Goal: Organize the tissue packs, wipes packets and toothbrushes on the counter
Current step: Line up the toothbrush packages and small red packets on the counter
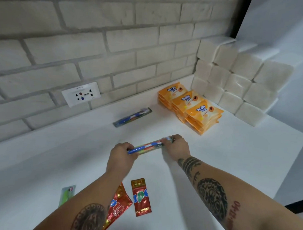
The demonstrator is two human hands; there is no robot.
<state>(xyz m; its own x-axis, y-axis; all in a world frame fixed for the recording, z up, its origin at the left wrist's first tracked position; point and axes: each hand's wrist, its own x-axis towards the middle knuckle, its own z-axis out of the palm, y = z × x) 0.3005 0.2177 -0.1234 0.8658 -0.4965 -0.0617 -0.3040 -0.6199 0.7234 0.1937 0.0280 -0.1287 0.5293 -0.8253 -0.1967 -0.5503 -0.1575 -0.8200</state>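
Note:
Both hands hold one packaged blue toothbrush [147, 146] level above the white counter [235, 154]: my left hand [120, 156] grips its handle end, my right hand [177, 146] its head end. A second packaged blue toothbrush [132, 117] lies near the brick wall. Orange wipes packets [192, 106] stand in three stacks at the back right. White tissue packs [237, 81] are piled in the right corner. A green packaged toothbrush [66, 195] lies at the near left, partly hidden by my left forearm.
Two red sachets [140, 197] lie near the front between my forearms, one partly under the left arm. A wall socket [80, 94] sits in the brick wall behind. The counter's right edge [291, 157] drops off beyond the tissue pile.

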